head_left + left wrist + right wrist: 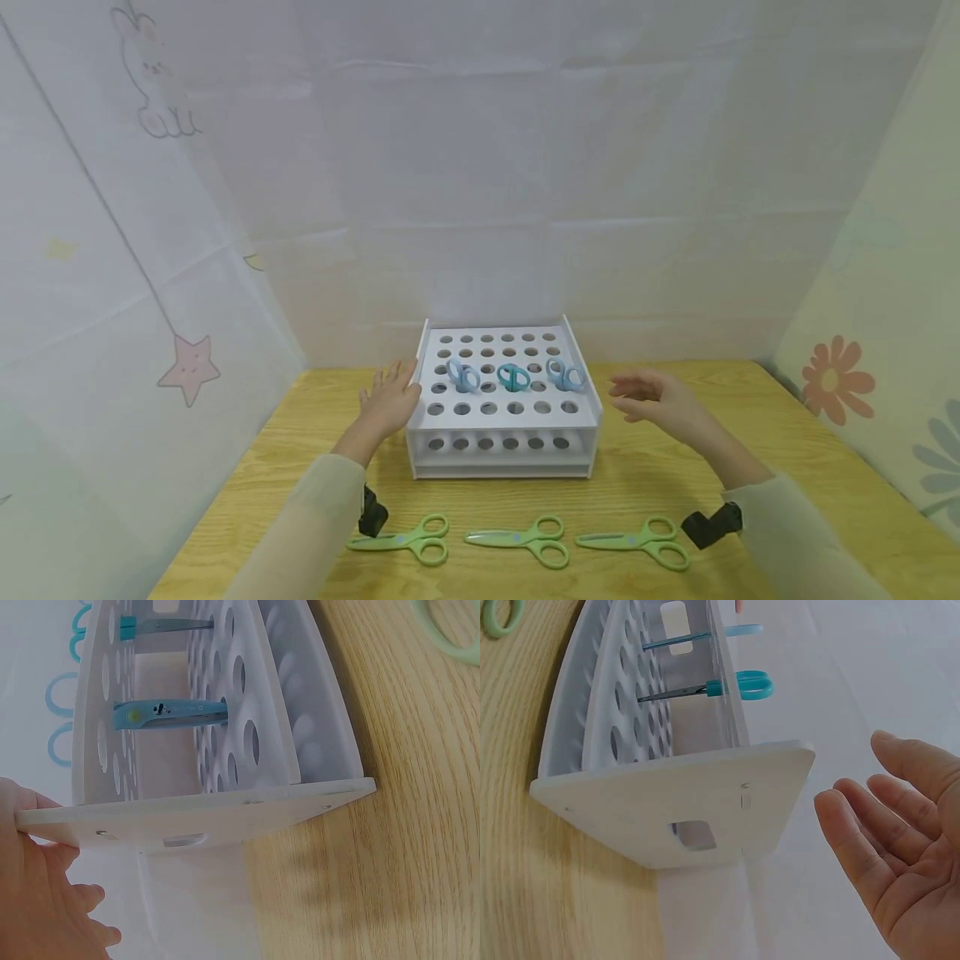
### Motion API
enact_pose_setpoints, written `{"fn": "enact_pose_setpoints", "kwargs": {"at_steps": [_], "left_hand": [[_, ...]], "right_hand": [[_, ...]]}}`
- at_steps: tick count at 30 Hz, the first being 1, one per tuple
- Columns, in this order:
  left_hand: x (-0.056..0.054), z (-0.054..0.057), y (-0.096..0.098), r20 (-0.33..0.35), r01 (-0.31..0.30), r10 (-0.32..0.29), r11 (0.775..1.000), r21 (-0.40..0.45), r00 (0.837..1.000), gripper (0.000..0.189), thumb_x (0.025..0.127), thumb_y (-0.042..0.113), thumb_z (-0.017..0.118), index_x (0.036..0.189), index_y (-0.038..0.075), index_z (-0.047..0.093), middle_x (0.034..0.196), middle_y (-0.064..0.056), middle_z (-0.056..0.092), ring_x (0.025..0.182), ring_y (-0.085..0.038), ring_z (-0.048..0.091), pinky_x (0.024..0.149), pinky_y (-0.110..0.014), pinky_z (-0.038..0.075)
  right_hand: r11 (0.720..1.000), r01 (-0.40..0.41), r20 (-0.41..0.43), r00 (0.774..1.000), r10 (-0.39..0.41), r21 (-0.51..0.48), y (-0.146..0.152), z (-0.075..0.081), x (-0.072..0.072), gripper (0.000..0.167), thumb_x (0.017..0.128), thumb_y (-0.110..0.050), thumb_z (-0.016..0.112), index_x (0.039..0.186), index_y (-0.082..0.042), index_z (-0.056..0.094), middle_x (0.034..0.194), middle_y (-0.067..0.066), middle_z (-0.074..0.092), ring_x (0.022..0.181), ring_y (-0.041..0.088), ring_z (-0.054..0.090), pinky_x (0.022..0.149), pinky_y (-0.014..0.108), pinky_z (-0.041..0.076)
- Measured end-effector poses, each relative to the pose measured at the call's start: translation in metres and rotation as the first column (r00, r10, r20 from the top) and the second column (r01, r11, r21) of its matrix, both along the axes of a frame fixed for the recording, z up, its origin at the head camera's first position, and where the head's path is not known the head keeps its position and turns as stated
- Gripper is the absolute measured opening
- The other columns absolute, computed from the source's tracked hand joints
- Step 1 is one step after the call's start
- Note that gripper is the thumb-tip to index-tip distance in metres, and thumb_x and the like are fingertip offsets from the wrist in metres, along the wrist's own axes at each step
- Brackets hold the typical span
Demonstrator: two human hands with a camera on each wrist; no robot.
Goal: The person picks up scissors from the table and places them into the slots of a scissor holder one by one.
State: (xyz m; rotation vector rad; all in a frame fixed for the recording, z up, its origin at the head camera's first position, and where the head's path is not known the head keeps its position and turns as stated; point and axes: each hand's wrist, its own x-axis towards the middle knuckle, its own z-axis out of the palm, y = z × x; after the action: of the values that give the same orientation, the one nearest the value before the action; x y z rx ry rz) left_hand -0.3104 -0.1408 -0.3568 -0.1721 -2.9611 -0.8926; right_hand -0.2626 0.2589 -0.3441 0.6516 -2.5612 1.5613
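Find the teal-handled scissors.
In the head view, the teal-handled scissors stand in the white rack, just right of centre, between the left blue pair and the right blue pair.

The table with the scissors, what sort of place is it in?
Probably a small screened-off indoor workspace: creased sheets printed with a pink star and orange flower rise behind and beside a wood-grain table, where green scissors lie in front of a white holed rack.
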Motion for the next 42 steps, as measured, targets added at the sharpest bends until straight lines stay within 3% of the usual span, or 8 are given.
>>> {"fn": "enact_pose_setpoints", "kwargs": {"at_steps": [14,18,22,30,42], "left_hand": [[0.0,0.0,0.001,-0.007,-0.005,0.005,1.0,-0.002,1.0,0.055,0.095,0.031,0.028,0.148,0.017,0.021,0.151,-0.016,0.009,0.135,-0.043,-0.003,0.099,-0.065,-0.007],[0.0,0.0,0.001,-0.007,-0.007,0.007,1.0,0.0,1.0,0.055,0.095,0.031,0.028,0.148,0.017,0.021,0.151,-0.016,0.009,0.134,-0.043,-0.002,0.099,-0.065,-0.007],[-0.001,-0.001,0.001,-0.005,-0.009,0.009,1.0,-0.001,1.0,0.055,0.095,0.031,0.028,0.148,0.017,0.022,0.151,-0.016,0.009,0.135,-0.043,-0.002,0.099,-0.065,-0.007],[0.0,-0.001,0.0,-0.008,-0.01,0.01,1.0,-0.013,1.0,0.055,0.095,0.031,0.028,0.148,0.017,0.021,0.151,-0.016,0.01,0.134,-0.044,0.0,0.099,-0.065,-0.006],[-0.001,-0.002,0.001,-0.014,-0.012,0.012,1.0,-0.006,1.0,0.055,0.095,0.031,0.028,0.148,0.016,0.022,0.152,-0.016,0.01,0.135,-0.043,-0.002,0.099,-0.064,-0.007]], "right_hand": [[0.996,-0.03,-0.019,0.999,0.032,0.08,0.025,-0.019,0.015,0.044,0.088,-0.015,0.063,0.124,0.007,0.05,0.109,0.021,0.06,0.085,0.012,0.061,0.067,0.037,0.054],[0.991,-0.071,-0.023,0.997,0.074,0.111,0.029,-0.022,0.017,0.041,0.088,-0.013,0.062,0.121,0.009,0.051,0.107,0.022,0.06,0.083,0.013,0.062,0.065,0.034,0.054],[0.982,-0.121,0.027,0.993,0.119,0.147,0.032,-0.029,0.018,0.04,0.088,-0.012,0.062,0.121,0.008,0.051,0.108,0.021,0.059,0.084,0.014,0.061,0.065,0.032,0.054],[0.962,-0.223,0.133,0.97,0.203,0.159,0.037,-0.045,0.019,0.041,0.088,-0.013,0.062,0.121,0.008,0.052,0.109,0.021,0.058,0.086,0.016,0.059,0.065,0.032,0.053],[0.909,-0.345,0.166,0.935,0.312,0.233,0.043,-0.068,0.018,0.037,0.087,-0.012,0.063,0.116,0.009,0.054,0.108,0.023,0.057,0.086,0.015,0.058,0.069,0.027,0.05]]}}
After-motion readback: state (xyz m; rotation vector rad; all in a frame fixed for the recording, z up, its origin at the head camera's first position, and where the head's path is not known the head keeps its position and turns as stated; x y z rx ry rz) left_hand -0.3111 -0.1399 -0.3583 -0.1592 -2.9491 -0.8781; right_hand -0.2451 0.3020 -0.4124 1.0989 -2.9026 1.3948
